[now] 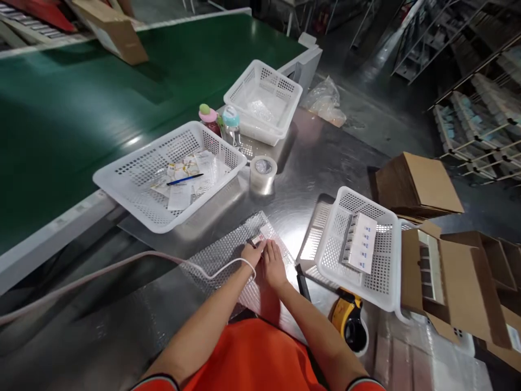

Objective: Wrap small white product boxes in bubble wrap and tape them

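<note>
A sheet of bubble wrap (220, 247) lies at a slant on the metal table in front of me. Near its far end rests a small white box (266, 232) with a reddish and dark patch at its left. My left hand (253, 254) is closed at the near left edge of this box, its fingertips partly hidden. Beside it my right hand (274, 265) lies flat, fingers stretched together toward the box over the wrap. A pale cord (199, 269) loops around my left wrist and runs off to the left.
Left stands a white basket (138, 209) with papers and a blue pen; another basket (280, 130) is behind. A tape roll (262, 176) and bottles (232, 122) stand between. Right are a basket (388, 260) of small boxes, a yellow tape dispenser (345, 315) and cartons (464, 282).
</note>
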`<state>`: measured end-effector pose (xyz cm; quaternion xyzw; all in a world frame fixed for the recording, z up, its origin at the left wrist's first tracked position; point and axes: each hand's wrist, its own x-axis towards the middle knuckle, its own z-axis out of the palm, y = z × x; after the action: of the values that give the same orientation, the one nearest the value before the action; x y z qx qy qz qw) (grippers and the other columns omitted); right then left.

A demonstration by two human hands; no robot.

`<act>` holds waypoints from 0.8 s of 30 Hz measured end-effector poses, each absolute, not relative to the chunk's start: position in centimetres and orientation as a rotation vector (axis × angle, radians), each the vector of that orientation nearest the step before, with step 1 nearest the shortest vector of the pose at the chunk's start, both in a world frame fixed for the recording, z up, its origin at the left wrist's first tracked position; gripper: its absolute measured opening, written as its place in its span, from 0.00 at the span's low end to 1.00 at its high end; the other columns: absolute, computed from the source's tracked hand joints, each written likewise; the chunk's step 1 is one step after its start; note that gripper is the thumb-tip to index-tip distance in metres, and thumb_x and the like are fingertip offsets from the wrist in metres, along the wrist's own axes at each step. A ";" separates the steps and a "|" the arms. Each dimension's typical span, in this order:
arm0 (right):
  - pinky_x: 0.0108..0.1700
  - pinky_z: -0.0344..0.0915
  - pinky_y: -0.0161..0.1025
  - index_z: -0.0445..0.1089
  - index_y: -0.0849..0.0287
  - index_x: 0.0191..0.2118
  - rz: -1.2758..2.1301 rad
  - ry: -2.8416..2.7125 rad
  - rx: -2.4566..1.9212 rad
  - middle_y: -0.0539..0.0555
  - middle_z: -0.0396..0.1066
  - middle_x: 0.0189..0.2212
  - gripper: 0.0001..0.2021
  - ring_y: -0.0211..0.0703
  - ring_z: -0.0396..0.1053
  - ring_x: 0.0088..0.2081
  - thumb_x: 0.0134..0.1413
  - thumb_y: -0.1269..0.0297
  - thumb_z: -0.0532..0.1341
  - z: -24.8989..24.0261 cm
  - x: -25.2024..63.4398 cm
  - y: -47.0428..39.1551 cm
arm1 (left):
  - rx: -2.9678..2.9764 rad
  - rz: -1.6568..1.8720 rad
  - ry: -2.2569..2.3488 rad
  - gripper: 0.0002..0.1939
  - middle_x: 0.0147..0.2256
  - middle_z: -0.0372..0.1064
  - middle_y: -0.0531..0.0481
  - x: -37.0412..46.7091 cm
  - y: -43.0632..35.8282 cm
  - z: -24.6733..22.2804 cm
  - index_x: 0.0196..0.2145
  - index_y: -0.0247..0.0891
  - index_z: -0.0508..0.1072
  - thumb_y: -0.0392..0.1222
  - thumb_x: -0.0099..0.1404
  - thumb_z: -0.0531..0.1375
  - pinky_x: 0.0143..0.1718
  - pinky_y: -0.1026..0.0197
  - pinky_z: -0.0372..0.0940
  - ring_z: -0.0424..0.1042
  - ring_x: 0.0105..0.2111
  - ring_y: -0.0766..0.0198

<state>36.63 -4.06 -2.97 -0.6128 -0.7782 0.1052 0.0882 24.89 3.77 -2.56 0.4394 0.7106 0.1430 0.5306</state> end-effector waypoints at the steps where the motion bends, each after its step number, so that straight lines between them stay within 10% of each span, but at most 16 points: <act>1: 0.68 0.58 0.61 0.61 0.70 0.68 0.333 -2.310 -1.831 0.68 0.57 0.69 0.30 0.58 0.51 0.72 0.60 0.77 0.52 -2.7 36.6 -4.2 | 1.015 0.326 1.715 0.18 0.25 0.77 0.38 25.0 3.9 -2.4 0.23 0.38 0.75 0.55 0.61 0.64 0.36 0.58 0.66 0.79 0.40 0.47; 15: 0.46 0.70 0.42 0.67 0.59 0.56 1.306 -1.634 -1.965 0.52 0.75 0.44 0.29 0.47 0.74 0.44 0.46 0.61 0.70 0.6 42.6 3.0 | 0.554 0.482 1.546 0.10 0.26 0.76 0.49 24.4 2.7 -1.7 0.33 0.36 0.73 0.43 0.62 0.68 0.33 0.56 0.76 0.79 0.29 0.59; 24: 0.39 0.65 0.39 0.60 0.56 0.57 0.985 -1.824 -2.303 0.57 0.76 0.45 0.28 0.51 0.76 0.41 0.54 0.55 0.67 3.2 38.4 1.0 | 0.785 0.513 1.850 0.06 0.32 0.76 0.47 24.0 1.7 -1.1 0.35 0.38 0.73 0.39 0.60 0.66 0.41 0.55 0.70 0.78 0.35 0.56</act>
<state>38.38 1.03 3.16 -0.7432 -0.5884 0.3177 0.0215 23.98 1.66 -1.09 0.3258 0.7680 0.2129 0.5086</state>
